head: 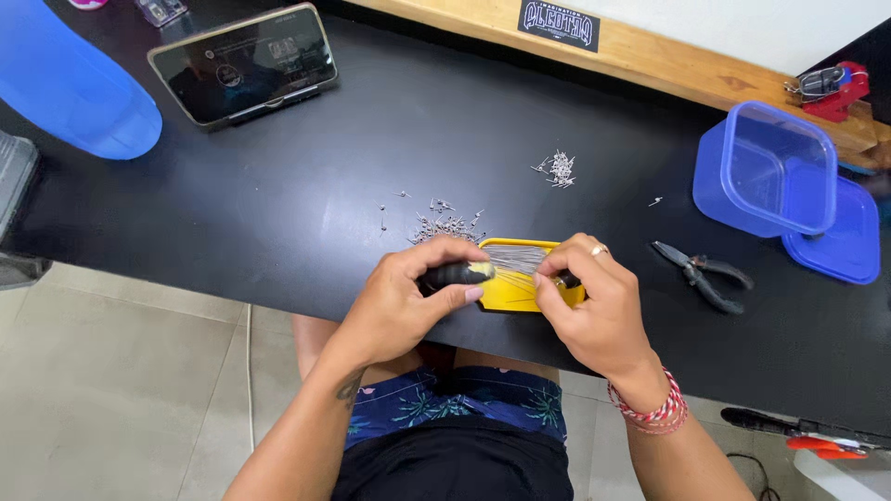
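The bundle of thin metal wires [516, 259] lies across the yellow tray [520, 292] at the tabletop's near edge, left hand [408, 297] clamped on its black-wrapped end, right hand [589, 297] pinching strands. A slackened grip could likely scatter wires off that edge.

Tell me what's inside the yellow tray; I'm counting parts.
The yellow tray holds a bundle of thin metal wires. Both hands cover its ends, so anything beneath them is hidden.

Both forearms are reaching up toward twelve o'clock; the left hand [404, 295] is curling closed at nine o'clock, the right hand [594, 301] pinching at three
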